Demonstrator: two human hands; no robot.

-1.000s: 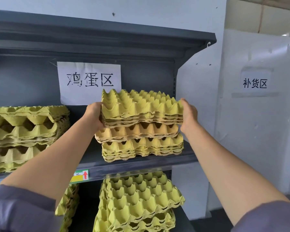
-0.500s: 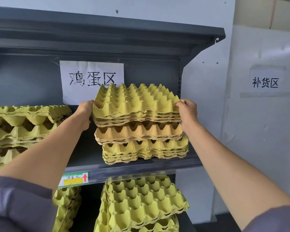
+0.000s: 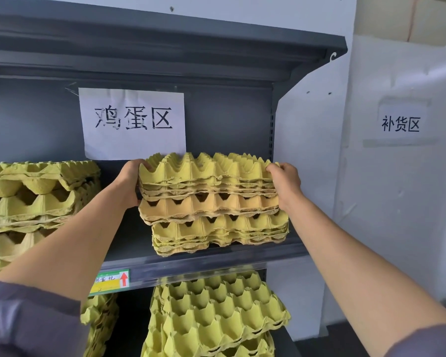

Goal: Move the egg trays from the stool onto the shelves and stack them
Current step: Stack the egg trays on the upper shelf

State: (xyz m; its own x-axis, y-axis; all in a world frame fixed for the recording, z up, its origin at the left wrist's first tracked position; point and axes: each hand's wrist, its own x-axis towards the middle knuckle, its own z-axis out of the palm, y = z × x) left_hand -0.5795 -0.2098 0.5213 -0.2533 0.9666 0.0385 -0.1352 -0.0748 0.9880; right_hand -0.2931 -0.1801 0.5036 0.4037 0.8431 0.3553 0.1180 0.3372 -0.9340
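1. The left hand (image 3: pixel 129 181) and right hand (image 3: pixel 286 184) grip the top egg trays (image 3: pixel 206 173) by the sides, atop the stack (image 3: pixel 216 225)
2. This stack sits on a grey shelf (image 3: pixel 204 262), a paper sign (image 3: pixel 133 123) behind, a white wall (image 3: pixel 397 202) to the right

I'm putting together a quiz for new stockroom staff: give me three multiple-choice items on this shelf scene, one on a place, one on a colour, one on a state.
1. Where is the held batch of trays?
A) atop the right-hand stack on the middle shelf
B) on the floor
C) on the top shelf

2. What colour is the lone tray right under that batch?
A) blue
B) orange-tan
C) white

3. What are the hands doing?
A) both hang free
B) one holds, one hangs
C) left hand and right hand each grip a side of the batch

1 A: it lies over that stack.
2 B: it stands out from the yellow-green trays.
3 C: fingers curl over both edges.
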